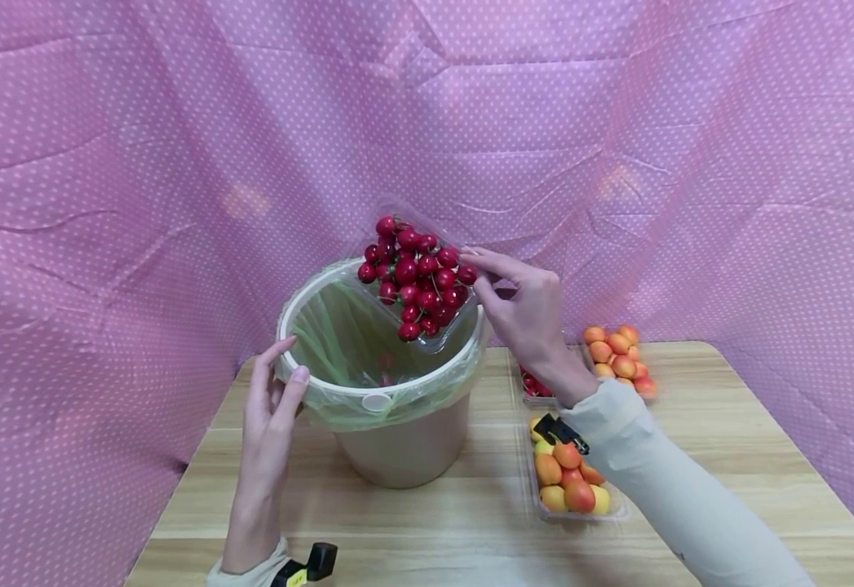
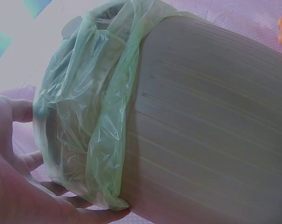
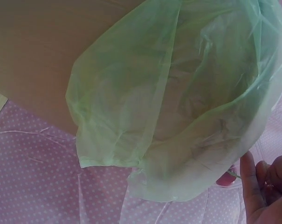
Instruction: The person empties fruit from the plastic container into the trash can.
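Observation:
My right hand point(image 1: 522, 314) pinches the near corner of a clear plastic punnet point(image 1: 390, 209), tilted over a bin's mouth. A pile of red cherries point(image 1: 406, 271) with green stems lies in it. The beige trash bin point(image 1: 406, 452) leans toward me, and a pale green bag point(image 1: 353, 416) lines it and folds over its white rim. At the rim's left side, my left hand point(image 1: 265, 432) holds the bin with fingers and thumb spread around the edge. A blurred reddish spot shows inside the liner. In the right wrist view, the bag hides most of the punnet.
Right of the bin, a punnet of orange and yellow apricot-like fruit point(image 1: 570, 477) sits on the wooden table point(image 1: 471, 530). Behind it are more cherries point(image 1: 534, 385), partly hidden by my right wrist, and another pile of orange fruit point(image 1: 617, 350). Pink dotted cloth point(image 1: 103, 244) surrounds the table.

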`<state>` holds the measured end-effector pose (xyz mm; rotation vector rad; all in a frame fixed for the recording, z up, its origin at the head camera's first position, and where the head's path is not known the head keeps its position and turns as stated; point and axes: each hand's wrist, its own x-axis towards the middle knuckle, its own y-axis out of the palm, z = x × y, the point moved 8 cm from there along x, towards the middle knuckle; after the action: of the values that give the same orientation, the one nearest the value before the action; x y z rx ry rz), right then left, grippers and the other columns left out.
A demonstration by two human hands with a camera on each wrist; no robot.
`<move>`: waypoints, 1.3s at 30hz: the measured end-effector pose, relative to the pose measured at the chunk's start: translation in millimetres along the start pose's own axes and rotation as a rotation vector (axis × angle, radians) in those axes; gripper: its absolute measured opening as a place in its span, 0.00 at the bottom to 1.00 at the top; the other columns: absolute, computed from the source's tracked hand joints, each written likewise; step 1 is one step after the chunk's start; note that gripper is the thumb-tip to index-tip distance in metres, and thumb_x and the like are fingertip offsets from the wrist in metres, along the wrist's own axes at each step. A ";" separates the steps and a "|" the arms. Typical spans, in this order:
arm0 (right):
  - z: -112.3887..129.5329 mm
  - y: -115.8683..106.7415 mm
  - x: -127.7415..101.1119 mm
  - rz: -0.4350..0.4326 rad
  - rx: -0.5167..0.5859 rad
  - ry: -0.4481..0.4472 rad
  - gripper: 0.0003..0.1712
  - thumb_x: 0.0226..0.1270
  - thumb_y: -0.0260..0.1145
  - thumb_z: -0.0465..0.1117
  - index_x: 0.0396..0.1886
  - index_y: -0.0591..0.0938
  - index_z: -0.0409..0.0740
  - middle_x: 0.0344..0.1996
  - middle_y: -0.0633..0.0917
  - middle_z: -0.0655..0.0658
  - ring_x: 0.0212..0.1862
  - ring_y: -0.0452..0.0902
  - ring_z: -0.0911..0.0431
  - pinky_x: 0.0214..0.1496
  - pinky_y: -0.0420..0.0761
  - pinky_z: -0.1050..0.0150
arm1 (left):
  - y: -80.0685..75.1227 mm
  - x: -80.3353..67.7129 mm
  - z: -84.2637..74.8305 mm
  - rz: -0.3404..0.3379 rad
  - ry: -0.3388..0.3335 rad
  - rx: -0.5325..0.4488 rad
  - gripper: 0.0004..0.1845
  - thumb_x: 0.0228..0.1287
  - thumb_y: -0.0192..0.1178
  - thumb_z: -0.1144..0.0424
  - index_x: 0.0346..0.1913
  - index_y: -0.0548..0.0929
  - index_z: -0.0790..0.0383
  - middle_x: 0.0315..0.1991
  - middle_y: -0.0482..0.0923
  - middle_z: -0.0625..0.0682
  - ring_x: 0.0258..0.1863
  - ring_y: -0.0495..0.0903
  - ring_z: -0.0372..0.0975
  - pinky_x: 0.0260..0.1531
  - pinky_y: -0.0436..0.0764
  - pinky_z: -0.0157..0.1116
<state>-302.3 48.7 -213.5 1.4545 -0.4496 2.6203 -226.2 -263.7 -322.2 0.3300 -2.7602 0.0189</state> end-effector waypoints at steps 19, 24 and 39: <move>8.4 0.7 -2.2 0.018 -0.017 -0.069 0.18 0.62 0.64 0.21 0.48 0.89 0.35 0.50 0.88 0.40 0.43 0.89 0.48 0.38 0.85 0.68 | 0.1 -7.2 -2.3 -0.009 -0.004 0.014 0.24 0.80 0.54 0.62 0.75 0.67 0.55 0.71 0.64 0.56 0.63 0.69 0.55 0.52 0.77 0.32; 11.2 0.7 -2.2 0.027 -0.038 -0.078 0.18 0.63 0.63 0.21 0.49 0.89 0.36 0.51 0.88 0.41 0.44 0.89 0.49 0.39 0.84 0.72 | 1.2 -8.1 -3.1 -0.005 -0.002 0.012 0.25 0.80 0.53 0.61 0.75 0.67 0.55 0.72 0.62 0.53 0.65 0.68 0.53 0.54 0.77 0.31; 23.6 -0.6 -6.0 0.041 -0.143 -0.188 0.17 0.63 0.66 0.23 0.50 0.89 0.36 0.52 0.87 0.40 0.42 0.89 0.49 0.38 0.85 0.70 | 2.5 -13.2 -5.8 -0.008 0.009 0.014 0.24 0.80 0.53 0.62 0.75 0.67 0.56 0.72 0.62 0.52 0.66 0.67 0.52 0.54 0.76 0.32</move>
<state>-279.9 42.2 -206.8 1.6656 -0.6784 2.4336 -212.7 -258.0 -321.4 0.3437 -2.7508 0.0375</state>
